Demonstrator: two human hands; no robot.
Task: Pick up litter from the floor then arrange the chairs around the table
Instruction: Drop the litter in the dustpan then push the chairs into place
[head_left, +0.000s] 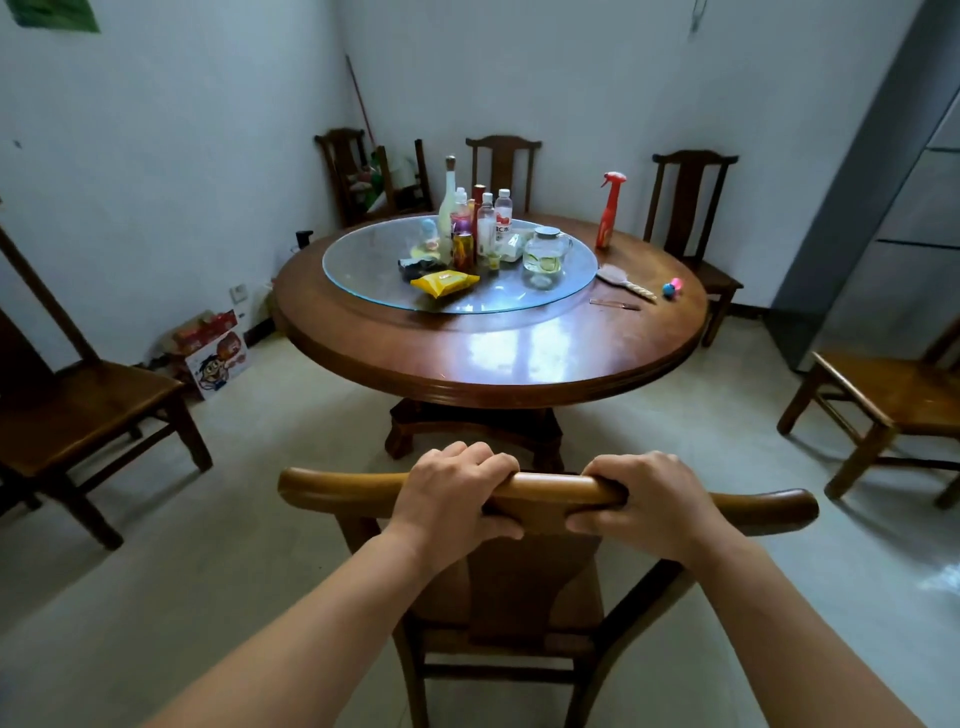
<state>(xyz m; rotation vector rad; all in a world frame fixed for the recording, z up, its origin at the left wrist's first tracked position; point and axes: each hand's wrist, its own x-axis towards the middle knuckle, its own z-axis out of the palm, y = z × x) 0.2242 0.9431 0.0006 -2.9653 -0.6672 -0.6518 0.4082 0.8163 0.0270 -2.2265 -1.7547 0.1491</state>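
Gripping the curved top rail (550, 491) of the near chair (519, 597) with both hands: left hand (454, 499) and right hand (652, 501) side by side at the centre, fingers curled over the front, thumbs tucked under the back. Wrapped tight, knuckles up, nothing else held. Centred and symmetric, most likely to steer the chair straight without letting it swing. Forearms reaching forward and down, nearly parallel, wrists fairly level; looks like a pushing stance.

Facing the round bench (493, 364), chair back toward the camera, seat hidden behind the backrest, a stretch of bare floor (234, 519) between chair and bench pedestal. Probably the arranging stage, this chair due to slide in under the near edge.

Further out: left chair (78, 410) angled away and well apart from the bench, right chair (893, 400) likewise pulled out. Far chairs (691, 208) against the back wall, close to the bench. Glass turntable (460, 265) crowded with bottles, a jug, a yellow packet; red spray bottle (610, 210) beside it. Pale glare low on the right floor, too blurred to call.
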